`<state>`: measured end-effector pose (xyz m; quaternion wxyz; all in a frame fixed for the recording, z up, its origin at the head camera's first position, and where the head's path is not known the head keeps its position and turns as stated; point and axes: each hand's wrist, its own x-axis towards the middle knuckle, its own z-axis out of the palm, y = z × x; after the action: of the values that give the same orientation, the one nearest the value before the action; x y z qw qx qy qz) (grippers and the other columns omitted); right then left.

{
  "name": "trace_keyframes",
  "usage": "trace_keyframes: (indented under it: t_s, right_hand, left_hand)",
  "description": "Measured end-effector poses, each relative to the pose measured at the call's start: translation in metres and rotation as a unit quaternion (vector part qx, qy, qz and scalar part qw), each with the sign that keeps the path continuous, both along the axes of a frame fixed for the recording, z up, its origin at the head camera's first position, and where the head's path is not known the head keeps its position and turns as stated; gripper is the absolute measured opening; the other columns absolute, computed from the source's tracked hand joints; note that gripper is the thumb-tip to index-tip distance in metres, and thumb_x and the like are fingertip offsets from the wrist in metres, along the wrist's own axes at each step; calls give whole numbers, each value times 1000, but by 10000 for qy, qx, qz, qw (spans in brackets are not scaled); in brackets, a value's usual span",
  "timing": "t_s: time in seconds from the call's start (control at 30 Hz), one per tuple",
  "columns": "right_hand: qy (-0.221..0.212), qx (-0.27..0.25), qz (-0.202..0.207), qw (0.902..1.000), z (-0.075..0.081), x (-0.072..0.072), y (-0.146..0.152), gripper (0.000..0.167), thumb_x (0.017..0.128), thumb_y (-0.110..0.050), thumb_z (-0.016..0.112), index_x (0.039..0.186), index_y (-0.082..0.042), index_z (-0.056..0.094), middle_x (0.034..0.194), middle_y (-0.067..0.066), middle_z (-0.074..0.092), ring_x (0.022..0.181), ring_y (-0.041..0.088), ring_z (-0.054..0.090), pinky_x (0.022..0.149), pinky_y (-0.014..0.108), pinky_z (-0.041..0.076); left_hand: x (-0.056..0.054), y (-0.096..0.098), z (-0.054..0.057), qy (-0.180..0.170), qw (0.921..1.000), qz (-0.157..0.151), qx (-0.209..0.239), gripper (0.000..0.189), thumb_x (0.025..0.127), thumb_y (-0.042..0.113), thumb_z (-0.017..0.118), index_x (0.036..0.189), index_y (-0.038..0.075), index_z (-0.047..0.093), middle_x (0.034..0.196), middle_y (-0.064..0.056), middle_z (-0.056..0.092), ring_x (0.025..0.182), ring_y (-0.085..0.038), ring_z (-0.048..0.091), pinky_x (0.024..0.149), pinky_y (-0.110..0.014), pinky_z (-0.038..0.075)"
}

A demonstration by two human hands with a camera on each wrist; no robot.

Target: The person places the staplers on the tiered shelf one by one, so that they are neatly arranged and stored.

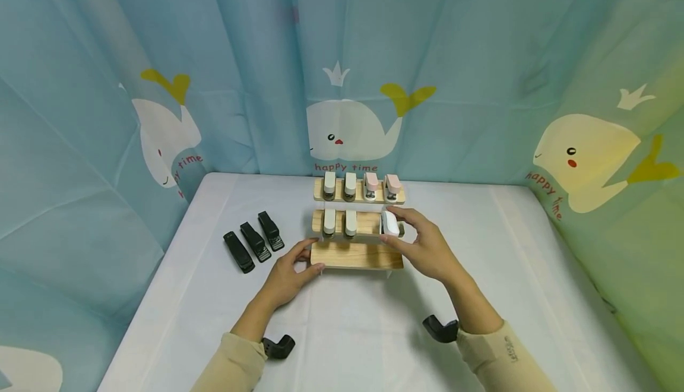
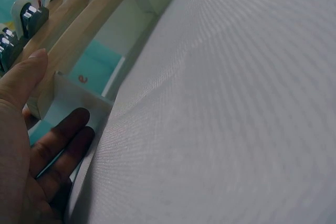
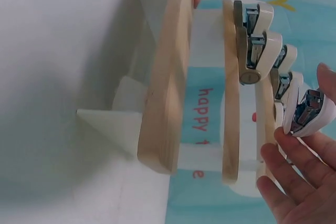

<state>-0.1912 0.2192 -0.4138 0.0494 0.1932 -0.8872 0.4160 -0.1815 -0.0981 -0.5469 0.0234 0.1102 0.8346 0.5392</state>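
Observation:
My right hand (image 1: pixel 429 246) holds a small white stapler (image 1: pixel 390 224) between thumb and fingers, at the right end of the rack's middle shelf (image 1: pixel 367 222). In the right wrist view the stapler's metal inside (image 3: pixel 310 109) shows. My left hand (image 1: pixel 288 276) grips the left end of the lowest shelf (image 1: pixel 357 256), thumb at its front corner and a finger at its rear corner; the other fingers reach beside the clear support (image 2: pixel 79 95). Two cream staplers (image 1: pixel 350 222) stand on the middle shelf's left half.
On the top shelf (image 1: pixel 318 190) stand two cream staplers (image 1: pixel 329 185) and two pink staplers (image 1: pixel 392 185). Three black staplers (image 1: pixel 255 242) lie on the white-covered table (image 1: pixel 352 332) left of the rack. A whale-print curtain (image 1: pixel 256 53) hangs behind and around the table.

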Motion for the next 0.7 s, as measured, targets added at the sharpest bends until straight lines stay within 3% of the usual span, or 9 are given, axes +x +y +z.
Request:
trace_keyframes:
  t_s: [0.3, 0.7]
  right_hand:
    - [-142, -6, 48, 9999, -5, -3, -9, 64, 94, -34, 79, 150, -16, 54, 144, 8, 61, 124, 29, 59, 107, 60, 45]
    - [-372, -42, 84, 9993, -10, -8, -16, 68, 94, -37, 78, 152, -15, 51, 127, 8, 65, 113, 28, 64, 98, 54, 52]
  left_hand:
    - [1, 0, 0, 114, 9999, -6, -49, 65, 92, 48, 77, 150, 37, 51, 115, 10, 73, 119, -19, 68, 110, -57, 45]
    - [1, 0, 0, 226, 9997, -36, -48, 66, 92, 43, 79, 151, 36, 50, 116, 9, 73, 119, -18, 68, 110, -56, 46]
